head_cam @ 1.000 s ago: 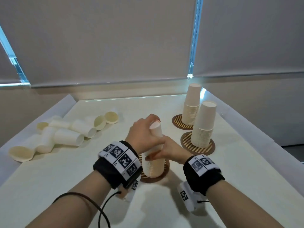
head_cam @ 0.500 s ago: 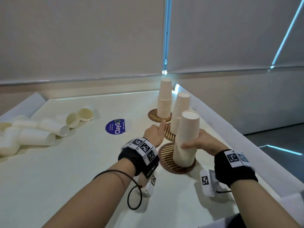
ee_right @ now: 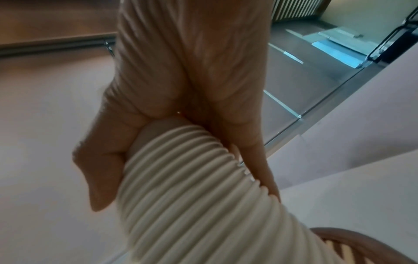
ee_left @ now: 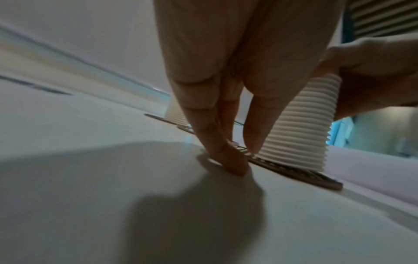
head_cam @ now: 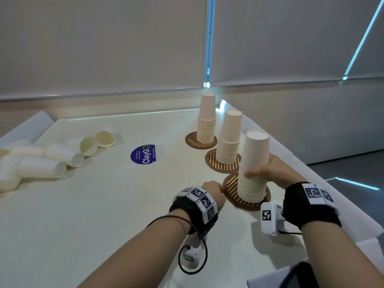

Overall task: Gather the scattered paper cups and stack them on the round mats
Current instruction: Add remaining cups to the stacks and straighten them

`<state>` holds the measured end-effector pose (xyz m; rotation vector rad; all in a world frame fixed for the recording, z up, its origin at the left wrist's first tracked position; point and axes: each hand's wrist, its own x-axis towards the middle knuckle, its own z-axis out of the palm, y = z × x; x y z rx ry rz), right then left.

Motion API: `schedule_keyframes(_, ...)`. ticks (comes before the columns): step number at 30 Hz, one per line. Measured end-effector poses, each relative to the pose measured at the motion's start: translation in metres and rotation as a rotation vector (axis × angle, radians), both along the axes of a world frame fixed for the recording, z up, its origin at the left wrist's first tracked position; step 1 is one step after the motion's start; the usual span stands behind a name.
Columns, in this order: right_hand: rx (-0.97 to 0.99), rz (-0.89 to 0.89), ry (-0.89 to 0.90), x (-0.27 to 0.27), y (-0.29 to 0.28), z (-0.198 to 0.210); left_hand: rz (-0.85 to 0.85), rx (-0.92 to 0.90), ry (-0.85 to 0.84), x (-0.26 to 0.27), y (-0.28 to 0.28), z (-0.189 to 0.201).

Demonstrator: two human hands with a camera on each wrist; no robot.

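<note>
The nearest tall stack of upside-down paper cups (head_cam: 252, 167) stands on a brown striped round mat (head_cam: 229, 185) near the table's right edge. My right hand (head_cam: 272, 172) grips this stack at mid height from the right, and its fingers curl round the ribbed rims (ee_right: 203, 196). My left hand (head_cam: 215, 193) is low beside it, with straight fingertips (ee_left: 233, 166) pressing down on the mat's left rim (ee_left: 294, 171). Several loose cups (head_cam: 52, 161) lie on their sides at the far left of the table.
Two more cup stacks (head_cam: 206, 119) (head_cam: 229, 138) stand on their own mats in a row behind the nearest one. A blue round sticker (head_cam: 146, 154) lies mid-table. A raised white border (head_cam: 311, 173) runs along the table's right side.
The stack and its mat have shifted right, next to the other two mats, uncovering the blue sticker. My left hand left the stack's top and came down to the mat's rim.
</note>
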<state>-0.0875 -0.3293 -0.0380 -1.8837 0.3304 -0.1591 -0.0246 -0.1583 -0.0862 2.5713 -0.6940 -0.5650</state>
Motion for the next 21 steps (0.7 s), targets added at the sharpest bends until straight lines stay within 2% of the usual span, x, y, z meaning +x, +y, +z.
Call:
schedule_keyframes(9, 0.065, -0.178, -0.071, 0.007, 0.006, -0.007, -0.204, 0.09, -0.239, 0.047, -0.033, 0.006)
schedule_keyframes(14, 0.058, -0.18, -0.164, 0.009, 0.011, 0.011, -0.253, 0.25, -0.205, 0.073, -0.037, -0.013)
schedule_keyframes(18, 0.055, -0.343, -0.252, 0.013, 0.008, 0.028, -0.297, 0.31, -0.216, 0.083, -0.036, -0.022)
schedule_keyframes(21, -0.049, -0.41, -0.243, 0.013, 0.013, 0.036, -0.328, 0.327, -0.229, 0.086, -0.034, -0.025)
